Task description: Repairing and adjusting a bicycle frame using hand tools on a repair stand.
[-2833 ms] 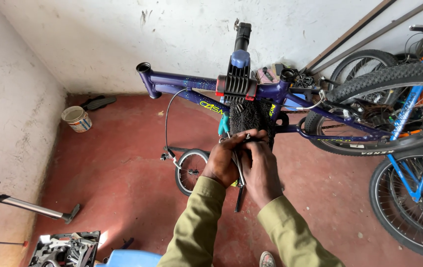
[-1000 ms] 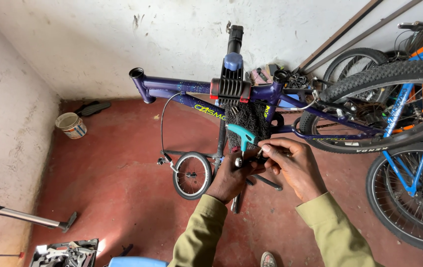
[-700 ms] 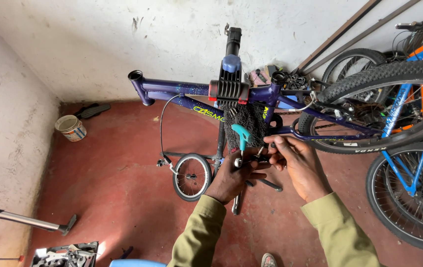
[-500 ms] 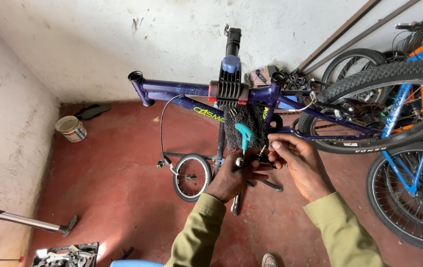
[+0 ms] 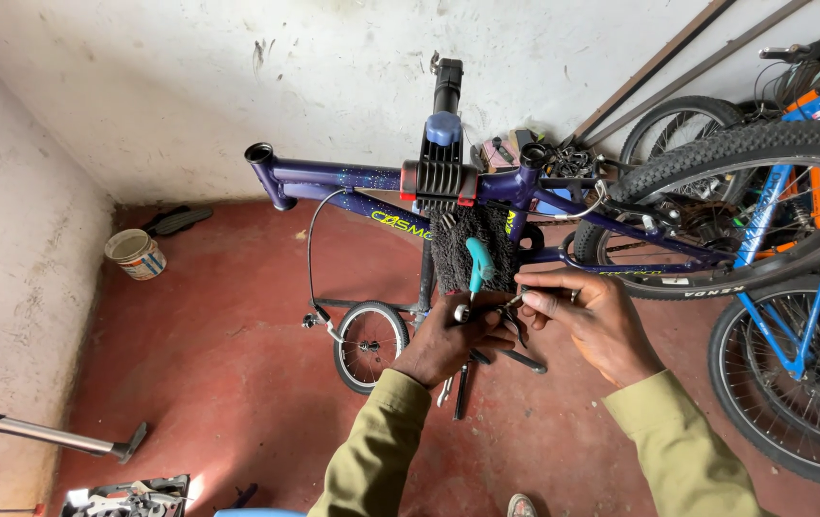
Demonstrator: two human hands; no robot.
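Observation:
A purple bicycle frame (image 5: 352, 179) hangs in the black clamp of a repair stand (image 5: 438, 177), and a black shaggy cloth (image 5: 458, 239) droops under the clamp. Just below the cloth, my left hand (image 5: 453, 340) is closed around a teal-handled tool (image 5: 477, 266) whose handle points up; a silver round end shows at my knuckles. My right hand (image 5: 592, 321) meets it from the right, thumb and forefinger pinching a small metal part (image 5: 515, 300) at the tool. What the tool sits in is hidden by my fingers.
The frame's knobby rear wheel (image 5: 745, 211) and a blue bicycle (image 5: 812, 316) crowd the right. A small wheel (image 5: 371, 345) and loose tools (image 5: 458, 388) lie on the red floor below. A paint can (image 5: 137, 254), floor pump (image 5: 46, 436) and toolbox (image 5: 127, 498) sit at left.
The teal handle has swung from lying sideways to pointing up. My right hand moved off to the right of my left and now pinches at the tool.

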